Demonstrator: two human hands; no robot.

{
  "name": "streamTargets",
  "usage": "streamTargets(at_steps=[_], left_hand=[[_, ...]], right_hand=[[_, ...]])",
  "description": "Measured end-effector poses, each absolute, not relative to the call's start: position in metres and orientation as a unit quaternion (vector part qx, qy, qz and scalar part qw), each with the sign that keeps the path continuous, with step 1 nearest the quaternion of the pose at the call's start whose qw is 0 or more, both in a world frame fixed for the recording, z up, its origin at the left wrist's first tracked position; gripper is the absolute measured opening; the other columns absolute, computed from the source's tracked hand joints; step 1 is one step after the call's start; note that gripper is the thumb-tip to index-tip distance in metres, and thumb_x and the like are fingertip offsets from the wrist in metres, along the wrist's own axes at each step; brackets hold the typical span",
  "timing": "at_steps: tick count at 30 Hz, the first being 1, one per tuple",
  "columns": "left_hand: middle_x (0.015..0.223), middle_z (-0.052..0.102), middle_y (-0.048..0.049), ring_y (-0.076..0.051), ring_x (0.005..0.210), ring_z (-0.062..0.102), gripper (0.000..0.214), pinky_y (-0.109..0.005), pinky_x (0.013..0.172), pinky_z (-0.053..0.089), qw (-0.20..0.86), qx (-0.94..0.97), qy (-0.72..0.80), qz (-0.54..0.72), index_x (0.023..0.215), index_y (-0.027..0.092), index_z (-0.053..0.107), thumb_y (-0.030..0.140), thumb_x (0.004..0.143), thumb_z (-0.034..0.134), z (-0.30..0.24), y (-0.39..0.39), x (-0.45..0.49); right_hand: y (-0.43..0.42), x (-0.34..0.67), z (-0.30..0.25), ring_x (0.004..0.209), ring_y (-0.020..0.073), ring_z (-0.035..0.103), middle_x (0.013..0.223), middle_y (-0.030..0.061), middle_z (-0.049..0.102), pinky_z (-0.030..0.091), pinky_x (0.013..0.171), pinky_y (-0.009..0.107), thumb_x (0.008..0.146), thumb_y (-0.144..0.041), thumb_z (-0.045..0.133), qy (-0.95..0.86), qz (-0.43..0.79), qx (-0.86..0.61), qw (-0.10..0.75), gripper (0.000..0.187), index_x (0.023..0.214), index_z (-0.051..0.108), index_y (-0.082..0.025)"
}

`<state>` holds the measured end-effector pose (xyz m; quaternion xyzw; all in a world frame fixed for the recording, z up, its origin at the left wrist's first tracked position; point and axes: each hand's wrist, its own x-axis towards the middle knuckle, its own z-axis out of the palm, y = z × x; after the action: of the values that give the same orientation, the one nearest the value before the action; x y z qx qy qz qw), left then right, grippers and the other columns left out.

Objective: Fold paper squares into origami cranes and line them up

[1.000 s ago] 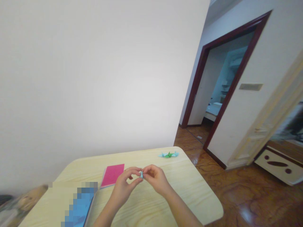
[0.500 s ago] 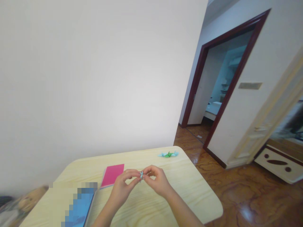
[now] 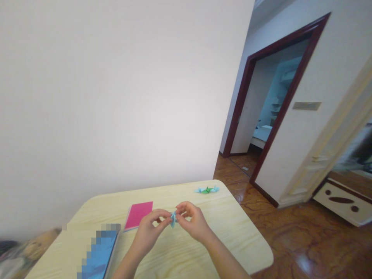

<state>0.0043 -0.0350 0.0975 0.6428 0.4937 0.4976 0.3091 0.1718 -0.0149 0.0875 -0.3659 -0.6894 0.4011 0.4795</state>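
The head-worn camera looks forward and down over the near table (image 3: 232, 236) toward a wall (image 3: 130, 97).

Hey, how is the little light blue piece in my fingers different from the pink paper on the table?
The light blue piece is small and looks folded, while the pink paper is larger, flat and roughly rectangular. The light blue piece is held up between your left hand and right hand; the pink paper lies on the table. Both look like paper.
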Motion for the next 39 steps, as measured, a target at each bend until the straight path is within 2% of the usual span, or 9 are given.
streamTargets(at_steps=[3, 7, 12, 17, 23, 26, 32, 39], left_hand=[[0.066, 0.07, -0.002, -0.018, 0.061, 0.063, 0.014, -0.028, 0.058, 0.049, 0.326, 0.629, 0.496, 0.503, 0.072, 0.021, 0.066, 0.033, 0.066, 0.065, 0.09, -0.034, 0.004], [0.07, 0.07, -0.0024, -0.018, 0.063, 0.064, 0.023, -0.029, 0.061, 0.05, 0.352, 0.62, 0.485, 0.507, 0.084, 0.019, 0.064, 0.035, 0.068, 0.063, 0.086, -0.035, 0.006], [0.071, 0.068, -0.0028, -0.018, 0.067, 0.062, 0.022, -0.029, 0.065, 0.049, 0.382, 0.609, 0.473, 0.51, 0.078, 0.018, 0.065, 0.037, 0.067, 0.065, 0.086, -0.037, 0.009], [0.066, 0.065, -0.0015, -0.016, 0.063, 0.061, 0.028, -0.027, 0.061, 0.048, 0.421, 0.582, 0.464, 0.518, 0.074, 0.017, 0.063, 0.043, 0.063, 0.067, 0.086, -0.037, 0.011], [0.057, 0.061, 0.0017, -0.014, 0.055, 0.057, 0.033, -0.025, 0.054, 0.047, 0.467, 0.539, 0.47, 0.521, 0.069, 0.017, 0.062, 0.048, 0.059, 0.069, 0.09, -0.04, 0.01], [0.061, 0.061, 0.0024, -0.013, 0.058, 0.058, 0.034, -0.025, 0.057, 0.048, 0.482, 0.515, 0.474, 0.526, 0.073, 0.019, 0.062, 0.049, 0.06, 0.068, 0.089, -0.042, 0.01], [0.061, 0.062, 0.0021, -0.014, 0.058, 0.058, 0.036, -0.026, 0.059, 0.047, 0.498, 0.505, 0.467, 0.528, 0.07, 0.018, 0.062, 0.05, 0.056, 0.07, 0.087, -0.045, 0.012], [0.073, 0.067, -0.0023, -0.019, 0.072, 0.061, 0.041, -0.029, 0.069, 0.048, 0.493, 0.51, 0.46, 0.534, 0.074, 0.019, 0.065, 0.049, 0.048, 0.075, 0.081, -0.042, 0.01]], right_hand=[[-0.014, 0.172, 0.087, 0.072, 0.0161, 0.062, 0.08, 0.0039, 0.065, 0.05, 0.063, 0.027, 0.074, -0.023, 0.058, -0.7, 0.397, -0.364, 0.468, 0.026, 0.1, 0.059, -0.019], [-0.016, 0.171, 0.091, 0.076, 0.0168, 0.061, 0.084, 0.0051, 0.064, 0.049, 0.062, 0.026, 0.077, -0.026, 0.055, -0.722, 0.381, -0.366, 0.445, 0.016, 0.087, 0.065, -0.018], [-0.015, 0.167, 0.087, 0.07, 0.0153, 0.06, 0.076, 0.0027, 0.065, 0.046, 0.062, 0.025, 0.079, -0.029, 0.054, -0.699, 0.412, -0.386, 0.439, 0.015, 0.084, 0.063, -0.018], [-0.011, 0.165, 0.077, 0.064, 0.0134, 0.057, 0.069, -0.0002, 0.061, 0.044, 0.056, 0.022, 0.075, -0.03, 0.059, -0.658, 0.441, -0.383, 0.476, 0.014, 0.082, 0.059, -0.018], [-0.013, 0.166, 0.079, 0.066, 0.0153, 0.059, 0.07, 0.0024, 0.064, 0.046, 0.062, 0.027, 0.071, -0.039, 0.063, -0.628, 0.51, -0.352, 0.471, 0.023, 0.077, 0.062, -0.016], [-0.015, 0.166, 0.081, 0.064, 0.015, 0.059, 0.069, 0.0023, 0.064, 0.046, 0.06, 0.026, 0.067, -0.039, 0.066, -0.609, 0.535, -0.345, 0.474, 0.025, 0.075, 0.061, -0.016], [-0.016, 0.166, 0.08, 0.055, 0.0116, 0.055, 0.062, -0.0008, 0.061, 0.042, 0.052, 0.022, 0.065, -0.033, 0.068, -0.635, 0.487, -0.393, 0.453, 0.02, 0.071, 0.06, -0.016], [-0.021, 0.168, 0.089, 0.06, 0.0127, 0.056, 0.065, 0.0008, 0.063, 0.044, 0.058, 0.023, 0.069, -0.026, 0.064, -0.705, 0.39, -0.392, 0.444, 0.01, 0.071, 0.065, -0.016]])
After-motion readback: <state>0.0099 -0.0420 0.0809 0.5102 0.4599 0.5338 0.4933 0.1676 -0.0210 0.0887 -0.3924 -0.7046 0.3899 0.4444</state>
